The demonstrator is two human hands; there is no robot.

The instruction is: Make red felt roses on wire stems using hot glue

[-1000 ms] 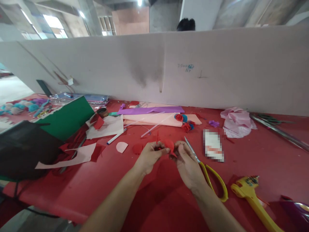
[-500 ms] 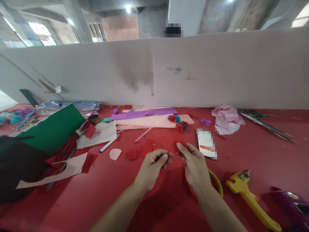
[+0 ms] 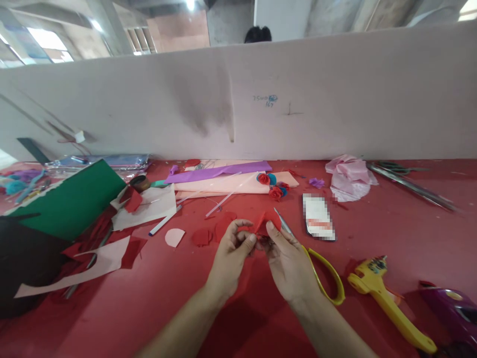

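My right hand (image 3: pixel 288 266) pinches a round red petal-like piece (image 3: pixel 274 220) of felt or foam between thumb and fingers. My left hand (image 3: pixel 229 256) has its thumb and fingers closed on a thin red strip (image 3: pixel 261 223), which stands up against the petal's left edge. The lower end of the strip is hidden by the fingers. Scissors with yellow handles (image 3: pixel 338 288) lie partly under my right hand, their blade showing beyond it. Left of my left hand rest a larger red cut piece (image 3: pixel 223 223), a smaller red piece (image 3: pixel 201 237) and a pink rounded piece (image 3: pixel 174 237).
A phone (image 3: pixel 313 204), a yellow glue gun (image 3: pixel 391 311) and a shiny purple object (image 3: pixel 443 303) lie to the right. Behind are red and blue flowers (image 3: pixel 276 192) and a purple strip (image 3: pixel 219 173). A green sheet (image 3: pixel 74 204) leans at left; a white partition (image 3: pixel 316 129) stands behind.
My hands have come together, bringing the red petal against the thin strip. My right hand has moved left, uncovering more of the scissors. The view has tilted slightly downward.
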